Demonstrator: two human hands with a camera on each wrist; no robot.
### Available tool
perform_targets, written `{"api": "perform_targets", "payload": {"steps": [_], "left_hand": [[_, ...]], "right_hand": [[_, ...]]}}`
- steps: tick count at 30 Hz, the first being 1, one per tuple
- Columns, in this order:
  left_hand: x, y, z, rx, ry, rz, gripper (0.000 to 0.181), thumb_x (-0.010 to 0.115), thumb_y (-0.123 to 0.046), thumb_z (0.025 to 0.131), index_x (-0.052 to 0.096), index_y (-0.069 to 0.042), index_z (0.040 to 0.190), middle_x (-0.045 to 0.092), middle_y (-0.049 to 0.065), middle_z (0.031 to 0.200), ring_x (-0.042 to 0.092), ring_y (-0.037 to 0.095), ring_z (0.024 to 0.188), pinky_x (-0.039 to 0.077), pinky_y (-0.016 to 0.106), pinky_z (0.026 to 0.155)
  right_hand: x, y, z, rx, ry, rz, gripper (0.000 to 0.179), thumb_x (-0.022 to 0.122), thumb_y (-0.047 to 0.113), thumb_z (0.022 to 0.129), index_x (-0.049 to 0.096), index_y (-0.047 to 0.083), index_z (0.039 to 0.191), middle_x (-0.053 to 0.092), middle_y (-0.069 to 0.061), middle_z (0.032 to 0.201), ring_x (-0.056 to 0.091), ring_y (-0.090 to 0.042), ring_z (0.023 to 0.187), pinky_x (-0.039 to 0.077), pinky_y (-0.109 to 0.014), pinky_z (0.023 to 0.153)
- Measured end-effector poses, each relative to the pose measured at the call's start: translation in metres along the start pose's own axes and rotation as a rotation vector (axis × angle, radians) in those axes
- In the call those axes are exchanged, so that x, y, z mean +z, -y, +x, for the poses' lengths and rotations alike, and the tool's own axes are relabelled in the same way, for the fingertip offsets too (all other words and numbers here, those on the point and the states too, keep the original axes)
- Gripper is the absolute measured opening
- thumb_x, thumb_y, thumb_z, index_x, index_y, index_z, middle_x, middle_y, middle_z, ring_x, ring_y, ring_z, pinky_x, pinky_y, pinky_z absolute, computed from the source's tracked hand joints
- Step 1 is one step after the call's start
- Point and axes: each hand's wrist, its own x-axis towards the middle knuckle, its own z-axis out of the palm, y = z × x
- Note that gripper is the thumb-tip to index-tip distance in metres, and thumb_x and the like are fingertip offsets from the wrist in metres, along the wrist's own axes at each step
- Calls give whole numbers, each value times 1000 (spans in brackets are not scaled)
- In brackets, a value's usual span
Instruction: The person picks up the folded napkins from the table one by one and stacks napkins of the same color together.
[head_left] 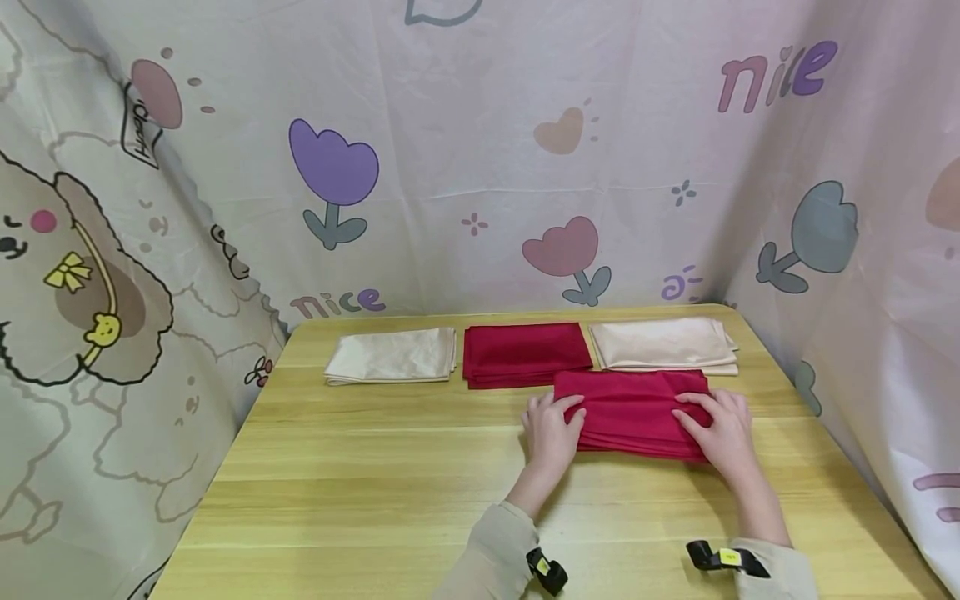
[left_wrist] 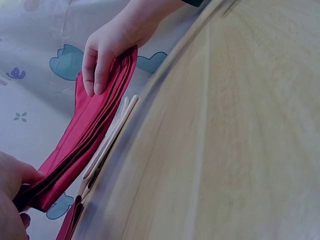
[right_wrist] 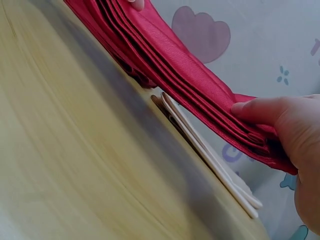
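A folded red cloth [head_left: 630,412] with several layers is held by its two short ends, raised off the table in both wrist views. My left hand [head_left: 553,429] grips its left end, thumb on the near side. At the right end my right hand [head_left: 720,425] pinches the layers, its thumb [right_wrist: 255,111] on the cloth's upper face. Behind the held cloth lie a second folded red cloth [head_left: 525,350] and a folded cream cloth [head_left: 663,343]. The fingers beneath the cloth are partly hidden.
Another folded cream cloth [head_left: 392,356] lies at the back left, in a row with the other two. All rest on a light wooden table [head_left: 337,492]. Printed curtains [head_left: 450,167] hang behind the table and along both sides.
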Motion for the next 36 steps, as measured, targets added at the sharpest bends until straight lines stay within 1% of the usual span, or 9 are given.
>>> {"api": "perform_targets", "payload": {"steps": [3,6,14,17,20,25,31,36], "left_hand": [[-2,2,1,-15,-5,-8,20,75,-26,85,77,-26,104,70,-1,106,48,15,90,34,31,80],[-6,4,2,-33,-4,-12,20,74,-26,85,78,-27,104,70,0,109,48,15,92,35,32,81],[-14,8,3,-53,-26,-36,19,75,-23,84,78,-26,103,70,4,117,50,18,95,36,34,83],[-16,9,4,-58,-44,-44,19,75,-23,83,78,-25,102,70,5,118,50,18,94,36,34,83],[-18,11,4,-64,-62,-57,18,76,-21,82,79,-25,100,71,3,115,49,18,92,35,34,82],[-22,14,6,-83,-67,-79,18,76,-21,83,79,-24,100,71,3,111,48,18,93,35,35,83],[-25,18,8,-83,-98,-70,18,77,-21,81,79,-25,99,67,1,93,48,18,91,35,34,80],[-28,20,10,-85,-123,-69,17,77,-20,80,79,-24,97,66,1,90,50,21,92,36,36,81]], "right_hand": [[2,2,1,-17,-11,16,28,83,-4,64,72,3,88,54,-14,79,40,-33,87,24,-43,79],[4,4,2,-32,-16,31,28,83,-5,63,72,2,88,54,-14,78,40,-32,86,24,-42,78],[8,12,4,-55,-13,53,29,82,-5,64,72,3,89,53,-12,78,40,-33,87,24,-42,78],[8,14,5,-64,-10,62,28,83,-4,65,72,4,90,53,-13,80,40,-34,87,25,-42,78],[10,16,6,-71,-3,66,29,83,-3,65,72,4,91,53,-14,81,40,-35,88,25,-44,78],[13,19,7,-88,2,69,30,83,-2,65,73,5,92,54,-15,82,40,-37,88,25,-45,79],[16,24,8,-86,21,64,31,82,-2,67,72,6,95,54,-16,86,40,-36,89,25,-46,79],[19,28,9,-109,25,68,31,82,-1,67,72,6,96,54,-15,85,40,-37,89,25,-46,80]]}}
